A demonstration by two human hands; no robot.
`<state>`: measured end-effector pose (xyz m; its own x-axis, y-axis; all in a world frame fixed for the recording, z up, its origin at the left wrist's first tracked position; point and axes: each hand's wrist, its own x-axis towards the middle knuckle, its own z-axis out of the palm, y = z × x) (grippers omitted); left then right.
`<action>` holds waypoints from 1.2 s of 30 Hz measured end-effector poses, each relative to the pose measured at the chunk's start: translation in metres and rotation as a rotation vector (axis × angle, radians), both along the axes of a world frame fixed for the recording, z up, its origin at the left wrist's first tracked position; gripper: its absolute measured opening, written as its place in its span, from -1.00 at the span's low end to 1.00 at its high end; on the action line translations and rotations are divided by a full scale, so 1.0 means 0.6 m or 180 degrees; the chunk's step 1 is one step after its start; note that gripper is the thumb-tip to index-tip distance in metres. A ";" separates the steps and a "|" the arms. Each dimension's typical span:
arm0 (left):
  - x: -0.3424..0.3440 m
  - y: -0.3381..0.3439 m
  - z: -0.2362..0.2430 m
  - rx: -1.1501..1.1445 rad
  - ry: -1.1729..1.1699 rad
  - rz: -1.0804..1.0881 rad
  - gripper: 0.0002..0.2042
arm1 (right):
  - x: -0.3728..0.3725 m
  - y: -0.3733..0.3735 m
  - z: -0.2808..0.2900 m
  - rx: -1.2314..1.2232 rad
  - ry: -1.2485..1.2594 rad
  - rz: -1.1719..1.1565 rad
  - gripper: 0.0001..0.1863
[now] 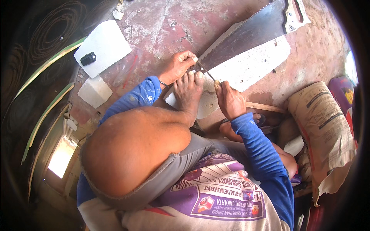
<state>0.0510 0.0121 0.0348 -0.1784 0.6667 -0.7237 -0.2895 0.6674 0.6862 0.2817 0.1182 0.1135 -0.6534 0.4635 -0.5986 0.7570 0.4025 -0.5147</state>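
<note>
left hand: pinches rod tip near saw
right hand: fingers closed round other end
rod: best kept straight

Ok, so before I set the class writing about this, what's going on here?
A person in blue sleeves is holding a thin dark rod between both hands, the left hand at its far end and the right hand at its near end. One bare foot is planted below the rod. Just beyond, a large handsaw lies on a white board, handle pointing away.
</note>
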 end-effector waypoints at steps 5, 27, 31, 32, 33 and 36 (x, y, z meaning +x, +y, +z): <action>0.006 0.002 0.006 0.0104 0.0007 -0.0003 -0.82 | 0.006 0.002 0.006 0.0057 -0.0016 0.0068 -0.73; -0.050 -0.013 -0.056 -0.0151 -0.0081 0.0382 -0.87 | -0.067 0.013 -0.041 0.0153 0.0194 0.0177 -0.73; -0.051 -0.014 -0.042 0.0058 -0.0057 0.0213 -0.84 | -0.050 0.013 -0.033 0.0134 0.0186 0.0104 -0.72; -0.040 -0.013 -0.041 0.0096 -0.0133 0.0251 -0.84 | -0.040 0.012 -0.025 0.0082 0.0092 0.0101 -0.72; -0.030 -0.006 -0.037 0.0149 -0.0219 0.0281 -0.84 | -0.029 0.011 -0.020 0.0042 0.0043 0.0084 -0.72; -0.005 -0.001 -0.009 0.0131 0.0037 0.0034 -0.83 | -0.001 0.007 -0.013 -0.0019 0.0054 -0.0007 -0.69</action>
<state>0.0481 0.0117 0.0295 -0.1938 0.6938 -0.6936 -0.2883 0.6355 0.7163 0.2810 0.1222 0.1056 -0.6626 0.4613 -0.5901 0.7489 0.3977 -0.5300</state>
